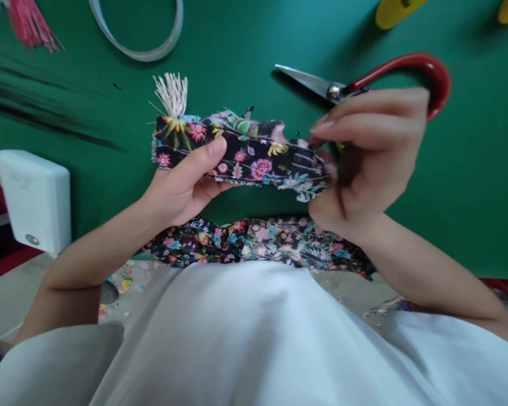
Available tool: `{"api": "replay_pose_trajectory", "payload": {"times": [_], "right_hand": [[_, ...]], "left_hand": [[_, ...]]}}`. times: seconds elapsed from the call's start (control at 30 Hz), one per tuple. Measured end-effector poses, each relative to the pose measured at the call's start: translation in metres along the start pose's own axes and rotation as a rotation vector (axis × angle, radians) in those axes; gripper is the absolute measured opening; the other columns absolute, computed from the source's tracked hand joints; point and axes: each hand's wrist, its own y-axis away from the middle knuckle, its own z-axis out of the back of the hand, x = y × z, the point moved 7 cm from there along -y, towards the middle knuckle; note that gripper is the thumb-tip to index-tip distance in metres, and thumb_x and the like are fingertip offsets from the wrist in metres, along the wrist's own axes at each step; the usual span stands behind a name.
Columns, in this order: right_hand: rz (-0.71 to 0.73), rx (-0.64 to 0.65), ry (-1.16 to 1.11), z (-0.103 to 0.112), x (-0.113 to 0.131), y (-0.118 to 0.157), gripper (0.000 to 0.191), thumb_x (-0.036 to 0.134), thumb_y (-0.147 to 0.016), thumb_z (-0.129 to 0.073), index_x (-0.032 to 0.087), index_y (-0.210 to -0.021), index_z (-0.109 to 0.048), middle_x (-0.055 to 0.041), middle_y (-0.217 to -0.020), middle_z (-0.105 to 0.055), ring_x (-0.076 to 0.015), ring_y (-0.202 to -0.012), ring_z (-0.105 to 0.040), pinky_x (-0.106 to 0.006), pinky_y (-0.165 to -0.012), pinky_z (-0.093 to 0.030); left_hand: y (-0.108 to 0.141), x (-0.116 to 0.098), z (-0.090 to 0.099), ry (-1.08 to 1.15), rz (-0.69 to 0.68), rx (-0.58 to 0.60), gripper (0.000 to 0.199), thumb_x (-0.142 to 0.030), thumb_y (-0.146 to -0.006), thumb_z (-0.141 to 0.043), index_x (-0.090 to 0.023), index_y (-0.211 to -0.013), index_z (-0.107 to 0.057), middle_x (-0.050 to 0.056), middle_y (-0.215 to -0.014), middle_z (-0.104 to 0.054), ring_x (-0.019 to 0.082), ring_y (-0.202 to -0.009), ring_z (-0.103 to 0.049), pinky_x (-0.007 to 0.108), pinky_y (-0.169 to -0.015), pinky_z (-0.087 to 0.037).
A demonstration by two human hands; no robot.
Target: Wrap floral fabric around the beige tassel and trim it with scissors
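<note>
A black floral fabric strip (241, 155) stretches between my two hands above the green table. My left hand (182, 183) grips its left part, thumb on top and fingers beneath. At its right end, my right hand (368, 152) pinches the narrowed cloth; some of those fingertips are hidden. A cream tassel (172, 95) sticks up at the strip's upper left corner. More floral fabric (262, 242) lies bunched along the table's near edge, against the white shirt. Scissors with red handles (406, 62) lie just beyond my right hand, partly covered by it.
A white box-shaped device (36, 200) is at the left edge. Farther back on the green table (228, 45) are a pale ring (141, 55), a pink tassel (29, 25) and yellow objects (395, 12). Dark thin strands (46, 121) lie at the left.
</note>
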Motion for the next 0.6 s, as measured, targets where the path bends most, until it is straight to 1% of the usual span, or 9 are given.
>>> {"api": "replay_pose_trajectory", "payload": {"times": [0.03,0.07,0.1,0.13,0.2,0.27,0.4,0.53,0.6], "right_hand": [[0.066,-0.064,-0.023,0.002,0.005,0.001,0.016,0.038,-0.094,-0.050,0.031,-0.105,-0.060,-0.0043,-0.110,-0.060,-0.0207,-0.103,-0.056,-0.037,-0.092,-0.050],[0.088,-0.098,-0.065,0.003,0.007,0.001,0.016,0.031,-0.094,-0.050,0.032,-0.106,-0.060,-0.0029,-0.107,-0.062,-0.0188,-0.097,-0.058,-0.034,-0.085,-0.051],[0.080,-0.101,-0.111,0.001,0.007,0.001,0.017,0.027,-0.095,-0.050,0.031,-0.107,-0.061,-0.0019,-0.105,-0.064,-0.0171,-0.093,-0.060,-0.031,-0.080,-0.051],[0.058,-0.072,-0.155,-0.003,0.005,0.001,0.017,0.026,-0.095,-0.049,0.030,-0.106,-0.062,-0.0013,-0.102,-0.065,-0.0157,-0.089,-0.061,-0.030,-0.077,-0.050],[0.048,-0.015,-0.209,-0.008,0.005,0.000,0.022,0.033,-0.098,-0.044,0.025,-0.099,-0.065,-0.0022,-0.093,-0.066,-0.0152,-0.082,-0.061,-0.031,-0.074,-0.047],[0.081,0.024,-0.206,-0.011,0.008,0.000,0.032,0.045,-0.098,-0.041,0.024,-0.090,-0.064,-0.0031,-0.082,-0.063,-0.0167,-0.076,-0.058,-0.033,-0.070,-0.043],[0.134,0.075,-0.123,-0.012,0.008,0.001,0.046,0.060,-0.095,-0.033,0.024,-0.077,-0.055,-0.0033,-0.070,-0.055,-0.0192,-0.070,-0.055,-0.036,-0.065,-0.040],[0.189,0.108,-0.087,-0.014,0.008,0.001,0.055,0.066,-0.095,-0.020,0.024,-0.078,-0.051,-0.0039,-0.069,-0.053,-0.0198,-0.070,-0.056,-0.038,-0.065,-0.040],[0.216,0.110,-0.065,-0.014,0.010,0.001,0.052,0.066,-0.094,-0.025,0.024,-0.082,-0.053,-0.0037,-0.072,-0.055,-0.0188,-0.069,-0.054,-0.036,-0.064,-0.041]], "left_hand": [[0.000,-0.001,0.000,-0.029,-0.003,0.008,0.025,-0.043,-0.083,-0.065,-0.023,-0.098,-0.066,-0.001,-0.119,-0.070,0.029,-0.141,-0.045,0.038,-0.100,-0.058],[0.000,-0.001,0.000,-0.056,-0.006,0.017,0.027,-0.046,-0.083,-0.063,-0.023,-0.098,-0.065,0.000,-0.120,-0.069,0.029,-0.142,-0.044,0.039,-0.099,-0.059],[0.000,-0.001,-0.001,-0.074,-0.007,0.023,0.029,-0.048,-0.084,-0.063,-0.023,-0.098,-0.065,0.000,-0.122,-0.068,0.030,-0.142,-0.044,0.039,-0.099,-0.059],[0.001,-0.001,-0.001,-0.080,-0.007,0.026,0.030,-0.049,-0.083,-0.063,-0.023,-0.098,-0.066,0.000,-0.122,-0.068,0.030,-0.142,-0.044,0.039,-0.099,-0.059],[0.001,0.000,-0.001,-0.077,0.002,0.037,0.028,-0.047,-0.082,-0.065,-0.023,-0.098,-0.066,-0.001,-0.123,-0.068,0.028,-0.142,-0.045,0.036,-0.099,-0.059],[0.002,0.001,-0.002,-0.079,0.010,0.052,0.026,-0.044,-0.082,-0.066,-0.023,-0.099,-0.066,-0.001,-0.123,-0.069,0.027,-0.139,-0.048,0.035,-0.098,-0.059],[0.000,0.005,0.002,-0.114,0.029,0.068,0.026,-0.041,-0.081,-0.067,-0.023,-0.099,-0.067,0.000,-0.118,-0.071,0.026,-0.129,-0.058,0.034,-0.090,-0.063],[-0.001,0.007,0.003,-0.126,0.021,0.072,0.023,-0.040,-0.080,-0.068,-0.024,-0.097,-0.067,-0.003,-0.111,-0.072,0.025,-0.123,-0.063,0.033,-0.086,-0.064],[-0.001,0.005,0.000,-0.142,-0.005,0.084,0.022,-0.040,-0.083,-0.065,-0.024,-0.098,-0.067,-0.003,-0.110,-0.073,0.025,-0.127,-0.060,0.034,-0.089,-0.063]]}}
